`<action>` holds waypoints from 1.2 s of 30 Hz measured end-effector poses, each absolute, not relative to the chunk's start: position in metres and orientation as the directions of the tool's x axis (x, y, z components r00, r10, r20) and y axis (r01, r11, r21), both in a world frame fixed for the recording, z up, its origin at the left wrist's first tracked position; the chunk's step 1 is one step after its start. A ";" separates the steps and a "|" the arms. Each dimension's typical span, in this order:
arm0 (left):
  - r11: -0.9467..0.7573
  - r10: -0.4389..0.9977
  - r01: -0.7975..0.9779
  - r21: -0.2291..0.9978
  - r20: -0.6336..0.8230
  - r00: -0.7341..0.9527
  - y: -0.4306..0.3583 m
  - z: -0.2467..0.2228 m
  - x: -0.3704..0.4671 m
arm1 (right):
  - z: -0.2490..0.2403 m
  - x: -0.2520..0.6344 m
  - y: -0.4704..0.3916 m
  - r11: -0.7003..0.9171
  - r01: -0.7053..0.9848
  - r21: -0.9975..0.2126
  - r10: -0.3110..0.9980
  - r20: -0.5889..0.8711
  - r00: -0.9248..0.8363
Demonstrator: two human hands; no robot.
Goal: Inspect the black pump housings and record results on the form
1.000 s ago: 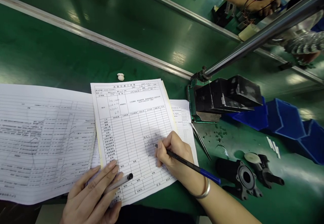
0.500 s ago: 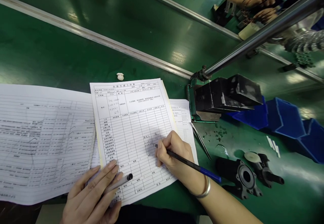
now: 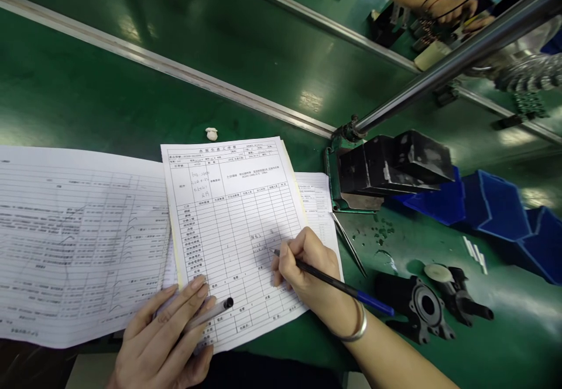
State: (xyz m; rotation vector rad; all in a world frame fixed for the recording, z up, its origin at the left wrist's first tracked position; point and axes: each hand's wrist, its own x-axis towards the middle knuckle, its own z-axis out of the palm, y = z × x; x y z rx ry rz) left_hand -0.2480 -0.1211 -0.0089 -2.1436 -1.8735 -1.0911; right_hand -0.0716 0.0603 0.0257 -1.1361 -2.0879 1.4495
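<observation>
A printed form [image 3: 237, 213] with a table and some handwriting lies on top of other sheets. My right hand [image 3: 307, 272], with a metal bangle at the wrist, grips a black pen with a blue end [image 3: 346, 288]; its tip is at the handwritten entries in the right part of the table. My left hand [image 3: 169, 333] rests on the form's lower left corner, holding a second, clear pen with a black end [image 3: 211, 313] between its fingers. To the left, an open sheaf of printed pages [image 3: 79, 248] carries pen marks.
Tweezers [image 3: 349, 242] lie right of the papers. Beyond are a stand with black blocks [image 3: 390, 163], blue bins [image 3: 496, 204], black castings [image 3: 417, 307] and white sticks [image 3: 475, 254]. Another person's hands [image 3: 456, 11] are at the top right.
The form has shifted slightly right, and my left hand has moved a little right with it. My right hand and its pen have moved slightly right. The other person's hands have changed position.
</observation>
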 end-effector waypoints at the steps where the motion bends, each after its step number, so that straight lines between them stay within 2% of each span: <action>1: -0.244 0.830 0.897 0.370 0.557 -0.004 -0.122 -0.010 -0.248 | 0.026 -0.070 0.061 0.140 0.387 -0.912 0.791 -0.133 -0.598; 5: -0.263 0.827 0.901 0.344 0.561 0.027 -0.123 -0.012 -0.250 | 0.026 -0.063 0.065 0.111 0.393 -0.913 0.803 -0.150 -0.576; 12: -0.257 0.826 0.901 0.351 0.563 0.016 -0.124 -0.010 -0.249 | 0.018 -0.055 0.066 0.192 0.401 -0.896 0.763 -0.121 -0.635; 24: -0.241 0.842 0.902 0.358 0.539 0.011 -0.123 -0.009 -0.249 | 0.020 -0.060 0.069 0.209 0.458 -0.864 0.735 -0.170 -0.656; 30: -0.226 0.845 0.907 0.356 0.535 0.000 -0.123 -0.008 -0.248 | 0.019 -0.058 0.068 0.137 0.470 -0.872 0.759 -0.212 -0.615; 36: -0.242 0.844 0.906 0.348 0.536 0.020 -0.122 -0.009 -0.251 | 0.017 -0.057 0.067 0.170 0.471 -0.866 0.760 -0.190 -0.622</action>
